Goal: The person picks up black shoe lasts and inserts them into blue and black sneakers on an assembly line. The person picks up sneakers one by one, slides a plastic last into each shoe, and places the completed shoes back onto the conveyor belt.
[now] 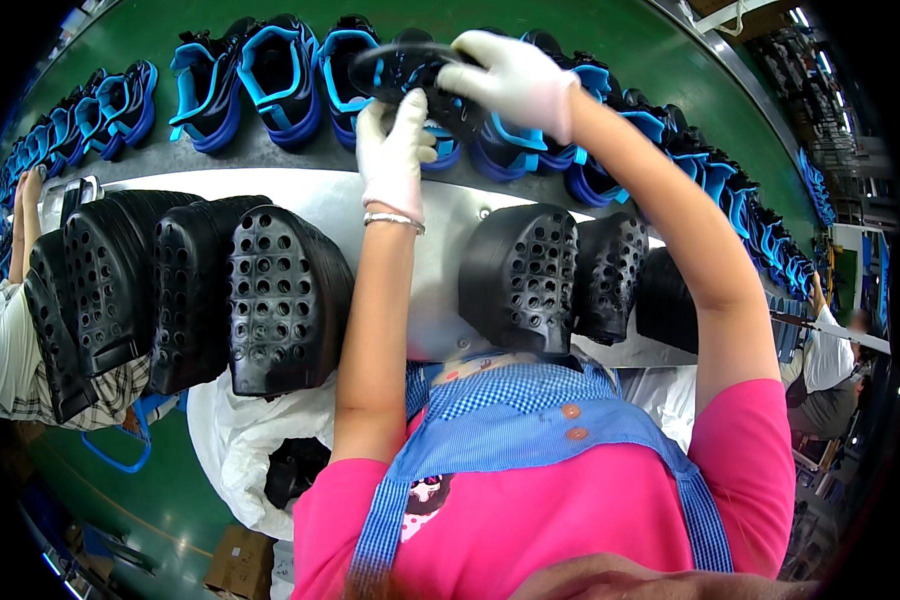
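Note:
My right hand, in a white glove, grips the right side of a black shoe with small blue bits, tilted above the row. My left hand, also gloved in white, has its raised fingers on the lower edge of the same shoe. Part of the shoe is hidden by the gloves. Behind it stands a row of black shoes with bright blue linings, such as a blue-lined shoe. Nearer me, nested black perforated plastic pieces stand left of my left forearm, and more perforated pieces stand between my arms.
A pale metal worktop lies under the perforated pieces. Shoes continue along the green line to both sides. A white plastic bag hangs below at the left, above a cardboard box. Other people are at both sides.

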Demonstrator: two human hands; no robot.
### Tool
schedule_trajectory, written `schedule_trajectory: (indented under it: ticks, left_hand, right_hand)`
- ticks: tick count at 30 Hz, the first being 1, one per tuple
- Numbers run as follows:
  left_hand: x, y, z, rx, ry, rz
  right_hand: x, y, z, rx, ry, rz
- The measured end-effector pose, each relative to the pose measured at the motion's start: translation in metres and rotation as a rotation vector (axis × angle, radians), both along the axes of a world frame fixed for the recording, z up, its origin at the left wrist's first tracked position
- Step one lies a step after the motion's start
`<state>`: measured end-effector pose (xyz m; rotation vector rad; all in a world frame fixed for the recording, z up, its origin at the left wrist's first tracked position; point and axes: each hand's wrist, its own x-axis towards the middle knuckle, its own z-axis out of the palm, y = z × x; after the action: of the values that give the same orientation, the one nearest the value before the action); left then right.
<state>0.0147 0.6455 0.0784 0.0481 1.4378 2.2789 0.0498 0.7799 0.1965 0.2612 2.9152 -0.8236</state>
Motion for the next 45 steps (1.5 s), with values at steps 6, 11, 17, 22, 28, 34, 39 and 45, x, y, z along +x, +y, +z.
schedule_trajectory:
  ticks: [6, 11, 17, 22, 28, 34, 39, 45]
  left_hand:
    - [0.024, -0.01, 0.024, 0.71, 0.091, -0.292]
    - [0.031, -0.013, 0.015, 0.453, -0.022, -0.119]
    - [0.034, -0.003, 0.014, 0.404, -0.067, 0.096]
    - [0.029, -0.005, 0.025, 0.303, -0.121, 0.058]
    - [0.027, -0.004, 0.011, 0.23, -0.139, 0.027]
    - [0.038, 0.007, 0.021, 0.116, -0.161, -0.032]
    - [0.035, -0.006, 0.017, -0.655, 0.541, 0.129]
    - [0.028, 0.013, -0.025, -0.856, 0.941, 0.151]
  right_hand:
    - [0.022, 0.005, -0.014, -1.489, -0.369, -0.33]
    - [0.05, 0.007, 0.006, -0.128, -0.088, 0.049]
    - [0.063, -0.031, 0.012, 0.366, -0.057, 0.139]
    - [0.053, -0.032, 0.014, 0.24, -0.167, 0.101]
    - [0.052, -0.023, 0.004, 0.207, -0.116, 0.105]
    - [0.046, -0.019, -0.014, 0.275, -0.012, 0.069]
    - [0.03, -0.002, 0.01, 0.208, -0.254, 0.062]
    - [-0.035, 0.014, 0.013, 0.425, -0.514, 0.121]
